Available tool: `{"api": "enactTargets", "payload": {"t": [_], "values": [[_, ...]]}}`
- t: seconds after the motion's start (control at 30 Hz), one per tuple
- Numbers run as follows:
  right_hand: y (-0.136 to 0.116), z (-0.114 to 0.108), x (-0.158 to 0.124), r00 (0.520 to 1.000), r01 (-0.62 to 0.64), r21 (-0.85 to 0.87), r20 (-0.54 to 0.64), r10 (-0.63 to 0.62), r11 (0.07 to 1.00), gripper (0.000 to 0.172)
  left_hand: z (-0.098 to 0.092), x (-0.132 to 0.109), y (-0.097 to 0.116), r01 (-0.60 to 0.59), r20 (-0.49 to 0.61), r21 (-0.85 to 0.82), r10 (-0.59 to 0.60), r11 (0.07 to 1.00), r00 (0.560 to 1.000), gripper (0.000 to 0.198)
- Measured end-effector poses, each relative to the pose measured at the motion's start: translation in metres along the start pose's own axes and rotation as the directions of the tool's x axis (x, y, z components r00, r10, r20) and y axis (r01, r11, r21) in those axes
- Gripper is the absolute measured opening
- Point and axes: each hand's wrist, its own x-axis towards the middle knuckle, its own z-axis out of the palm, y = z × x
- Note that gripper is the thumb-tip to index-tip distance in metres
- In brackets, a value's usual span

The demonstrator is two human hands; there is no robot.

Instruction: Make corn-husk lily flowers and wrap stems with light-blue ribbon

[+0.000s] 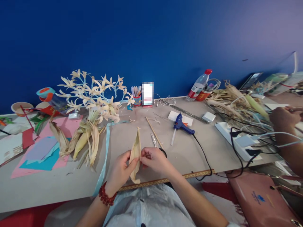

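Observation:
A pale dried corn husk (135, 148) stands upright in front of me, its pointed tip up. My left hand (122, 168) is closed on it from the left, thumb across its front. From the right, my right hand (155, 160) pinches the husk's edge between thumb and fingertips. Just beyond the right hand lie scissors (153, 139), their handles partly hidden behind that hand. A thin wooden stick (151, 127) lies alongside them. Farther right, a blue glue gun (181, 123) rests with its nozzle over a white box (189, 119).
Husk flowers (101, 94) on blue stems stand at the back left, above corn husks (86, 142) and coloured paper (40, 154). A power strip (236, 142) with tangled cords, a bottle (199, 85) and more husks (236, 102) are on the right. Another person's hand (285, 119) is at far right.

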Motion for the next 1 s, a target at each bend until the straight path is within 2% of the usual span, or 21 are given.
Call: {"api": "enactTargets", "payload": {"t": [0.2, 0.4, 0.5, 0.6, 0.7, 0.77, 0.83, 0.87, 0.93, 0.97, 1.0], "values": [[-0.011, 0.011, 0.006, 0.999, 0.004, -0.232, -0.039, -0.013, 0.973, 0.006, 0.001, -0.007, -0.015, 0.064, -0.103, -0.152, -0.08, 0.986, 0.991, 0.032], [-0.032, 0.046, 0.017, 0.998, 0.065, -0.406, 0.037, -0.055, 0.912, 0.005, -0.021, -0.034, -0.031, 0.159, -0.209, -0.304, -0.228, 0.939, 0.951, 0.039], [-0.034, 0.065, 0.019, 0.994, 0.113, -0.476, 0.062, -0.095, 0.872, 0.004, -0.029, -0.053, -0.027, 0.177, -0.256, -0.351, -0.276, 0.92, 0.926, 0.039], [-0.032, 0.072, 0.022, 0.992, 0.113, -0.595, 0.018, -0.128, 0.795, 0.001, -0.033, -0.072, -0.015, 0.203, -0.29, -0.336, -0.307, 0.919, 0.907, 0.035], [-0.032, 0.055, 0.024, 0.981, 0.048, -0.722, -0.096, -0.169, 0.69, 0.008, -0.046, -0.088, -0.01, 0.248, -0.26, -0.284, -0.324, 0.926, 0.91, 0.032], [-0.032, 0.027, 0.021, 0.963, -0.066, -0.794, -0.21, -0.171, 0.605, 0.01, -0.066, -0.097, -0.014, 0.285, -0.171, -0.241, -0.329, 0.928, 0.929, 0.033], [-0.031, -0.01, 0.014, 0.926, -0.213, -0.83, -0.34, -0.165, 0.515, 0.011, -0.096, -0.105, -0.025, 0.312, -0.12, -0.163, -0.333, 0.936, 0.935, 0.036], [-0.03, -0.03, 0.01, 0.898, -0.284, -0.822, -0.408, -0.162, 0.493, 0.012, -0.113, -0.108, -0.031, 0.318, -0.161, -0.116, -0.334, 0.941, 0.929, 0.038], [-0.024, -0.062, 0.001, 0.823, -0.401, -0.761, -0.544, -0.163, 0.51, 0.012, -0.152, -0.109, -0.044, 0.37, -0.334, -0.05, -0.365, 0.928, 0.869, 0.043], [-0.021, -0.073, -0.003, 0.8, -0.406, -0.717, -0.578, -0.158, 0.567, 0.012, -0.172, -0.107, -0.05, 0.399, -0.467, -0.031, -0.366, 0.916, 0.805, 0.045], [-0.017, -0.079, -0.007, 0.808, -0.35, -0.66, -0.572, -0.143, 0.665, 0.011, -0.192, -0.102, -0.055, 0.41, -0.566, -0.003, -0.339, 0.912, 0.751, 0.046]]}}
